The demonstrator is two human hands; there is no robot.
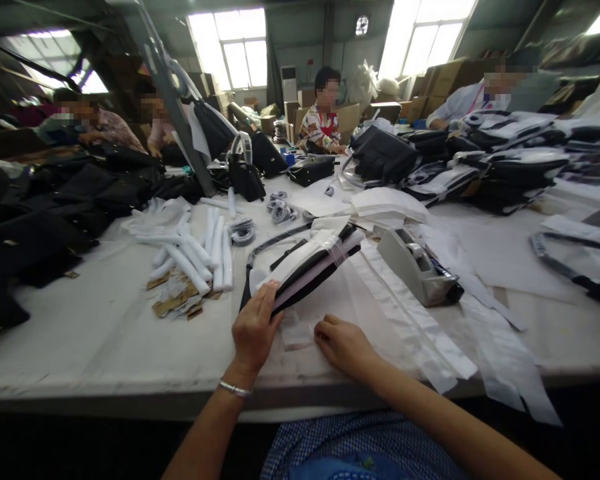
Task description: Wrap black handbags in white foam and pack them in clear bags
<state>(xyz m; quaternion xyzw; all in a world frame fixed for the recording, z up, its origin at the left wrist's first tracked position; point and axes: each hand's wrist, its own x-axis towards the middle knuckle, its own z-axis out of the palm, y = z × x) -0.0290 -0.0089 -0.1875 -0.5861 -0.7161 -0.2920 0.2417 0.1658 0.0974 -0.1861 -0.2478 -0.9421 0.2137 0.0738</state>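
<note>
A black bag [313,263] with white sheets along its side is tilted up over the table in front of me. My left hand [254,327] is wrapped round its near end, fingers on the white sheet and thumb below. A dark strap curves behind the bag. My right hand [341,341] rests low on the table, fingers curled at the edge of a clear plastic piece [297,333]; it looks pinched on this plastic. Right of the bag stands a grey tape dispenser [415,267], beside long white strips [405,313].
White foam rolls [223,253] and brown scraps [173,300] lie left of the bag. Black bags [35,233] are heaped at the far left, and wrapped stacks [510,173] stand at the back right. A person [323,120] sits across the table; others work at both sides.
</note>
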